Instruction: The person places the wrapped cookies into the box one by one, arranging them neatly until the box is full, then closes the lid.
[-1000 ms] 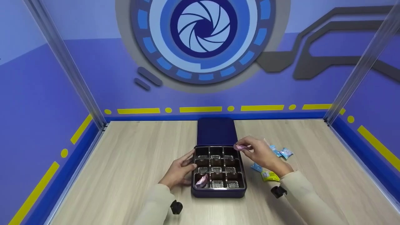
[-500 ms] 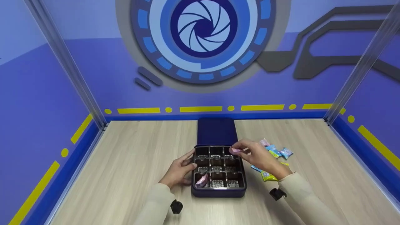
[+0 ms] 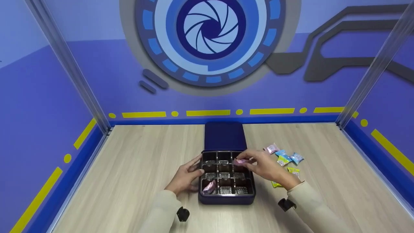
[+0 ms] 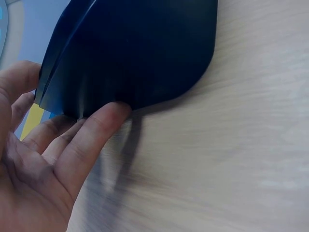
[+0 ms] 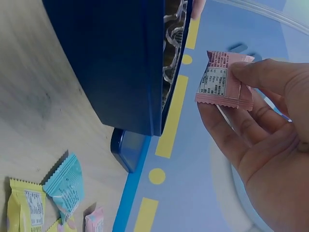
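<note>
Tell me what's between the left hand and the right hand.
In the head view, the navy box lies between the left hand and the right hand, with a pink packet in its near-left compartment; the right hand holds a second packet.

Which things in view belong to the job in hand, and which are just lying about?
Part of the job:
navy box, gripped by the left hand
nine-compartment tray inside it
pink-wrapped candy in the right hand
second candy, front-left compartment
loose wrapped candies, probably

Apparently just around:
navy lid behind the box
black wrist devices
patterned wall
</note>
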### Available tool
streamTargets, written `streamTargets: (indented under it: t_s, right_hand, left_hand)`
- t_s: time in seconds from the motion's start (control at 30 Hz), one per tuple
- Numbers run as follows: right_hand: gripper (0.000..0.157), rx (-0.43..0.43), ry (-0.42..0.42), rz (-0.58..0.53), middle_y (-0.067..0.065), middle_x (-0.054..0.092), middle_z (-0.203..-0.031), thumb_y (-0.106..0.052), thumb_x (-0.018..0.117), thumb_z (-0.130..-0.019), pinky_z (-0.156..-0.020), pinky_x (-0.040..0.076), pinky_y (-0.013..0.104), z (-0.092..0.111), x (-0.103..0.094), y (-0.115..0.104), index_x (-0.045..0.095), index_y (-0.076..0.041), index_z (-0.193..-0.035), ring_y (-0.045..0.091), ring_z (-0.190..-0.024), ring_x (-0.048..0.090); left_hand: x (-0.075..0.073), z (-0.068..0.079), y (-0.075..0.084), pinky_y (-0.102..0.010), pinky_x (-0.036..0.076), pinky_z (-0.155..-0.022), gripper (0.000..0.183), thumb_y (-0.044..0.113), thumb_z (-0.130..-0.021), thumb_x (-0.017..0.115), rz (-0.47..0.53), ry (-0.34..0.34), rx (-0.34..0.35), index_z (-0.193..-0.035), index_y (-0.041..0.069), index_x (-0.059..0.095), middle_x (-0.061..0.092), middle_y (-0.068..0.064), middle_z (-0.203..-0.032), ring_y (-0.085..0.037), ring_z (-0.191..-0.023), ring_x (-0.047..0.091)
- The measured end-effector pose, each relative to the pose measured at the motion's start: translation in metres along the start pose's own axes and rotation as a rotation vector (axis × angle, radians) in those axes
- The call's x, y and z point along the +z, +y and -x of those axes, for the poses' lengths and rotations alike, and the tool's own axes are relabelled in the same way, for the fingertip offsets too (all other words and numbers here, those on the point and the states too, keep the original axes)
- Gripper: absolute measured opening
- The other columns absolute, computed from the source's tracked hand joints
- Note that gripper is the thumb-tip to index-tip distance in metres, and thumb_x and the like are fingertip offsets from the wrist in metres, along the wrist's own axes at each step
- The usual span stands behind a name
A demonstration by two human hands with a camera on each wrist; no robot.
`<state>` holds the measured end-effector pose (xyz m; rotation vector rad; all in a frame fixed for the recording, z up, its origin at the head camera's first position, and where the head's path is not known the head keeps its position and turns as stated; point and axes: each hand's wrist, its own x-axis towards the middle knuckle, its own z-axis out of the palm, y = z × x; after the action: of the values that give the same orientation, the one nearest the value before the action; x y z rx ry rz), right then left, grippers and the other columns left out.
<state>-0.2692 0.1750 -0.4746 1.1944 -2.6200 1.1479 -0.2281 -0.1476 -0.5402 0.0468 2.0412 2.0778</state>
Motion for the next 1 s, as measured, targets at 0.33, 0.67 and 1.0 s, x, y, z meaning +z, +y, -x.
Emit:
streamTargets:
  t_s: [0.33,0.67,1.0]
  right_hand:
    - [0.023,-0.009,-0.057,-0.04,0.0,0.075,-0.114,0.004,0.072,-0.098,-0.088,0.063,0.037,0.0,0.003,-0.006,0.074,-0.009,-0.117,0.019,-0.101,0.071]
    - [0.025,-0.121,-0.092,-0.074,0.005,0.075,-0.113,0.01,0.072,-0.096,-0.086,0.063,0.034,-0.001,0.007,-0.007,0.073,-0.005,-0.116,0.019,-0.1,0.072]
    - [0.026,-0.093,-0.166,-0.088,0.004,0.074,-0.114,0.01,0.069,-0.098,-0.088,0.062,0.032,-0.002,0.01,-0.016,0.072,-0.007,-0.117,0.019,-0.102,0.071]
  left_hand:
    - [-0.001,0.0,-0.001,-0.063,0.063,-0.068,0.072,0.005,-0.1,0.069,0.005,-0.001,-0.005,-0.165,0.018,0.04,0.045,-0.025,-0.159,-0.043,-0.127,0.062]
    - [-0.001,-0.002,-0.001,-0.062,0.063,-0.069,0.073,0.007,-0.099,0.07,-0.021,0.005,-0.021,-0.165,0.021,0.041,0.045,-0.025,-0.16,-0.048,-0.133,0.057]
    - [-0.001,-0.003,-0.004,-0.059,0.064,-0.067,0.073,0.007,-0.099,0.07,-0.008,0.01,-0.015,-0.164,0.021,0.043,0.047,-0.024,-0.159,-0.044,-0.129,0.061]
